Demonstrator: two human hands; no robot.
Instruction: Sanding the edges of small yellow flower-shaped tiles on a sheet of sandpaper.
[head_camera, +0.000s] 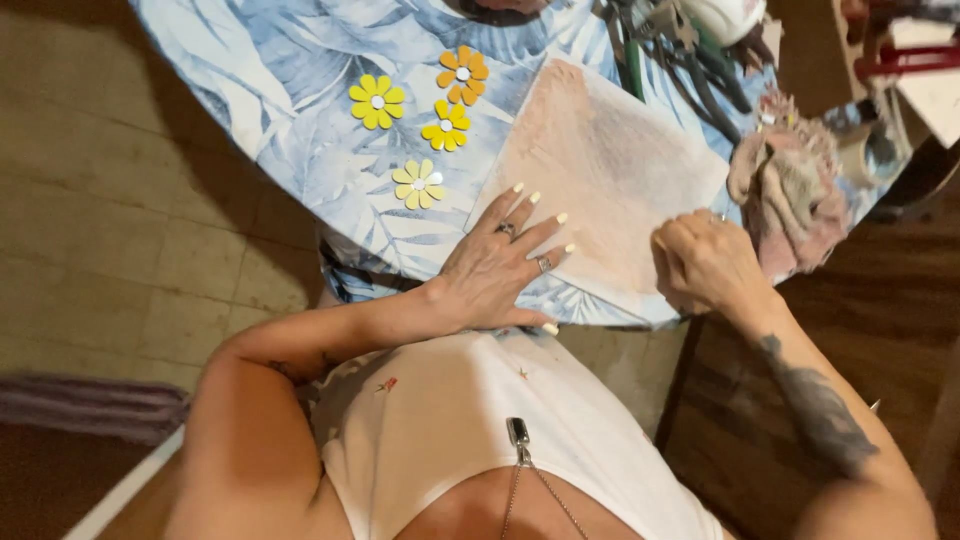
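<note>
A pale square board (610, 170) with a pinkish, rubbed-looking surface lies on a round table under a blue leaf-print cloth (300, 130). My left hand (500, 262) rests flat on the board's near left corner, fingers spread, with rings and long pale nails. Over the board's near right edge my right hand (705, 262) is curled into a fist; whether it holds something small I cannot tell.
Several yellow and orange flower cut-outs (420, 183) lie on the cloth left of the board. A crumpled stained rag (790, 190) sits to the right. Pliers and tools (690, 60) crowd the far side. A tape roll (865, 150) lies far right. Tiled floor spreads to the left.
</note>
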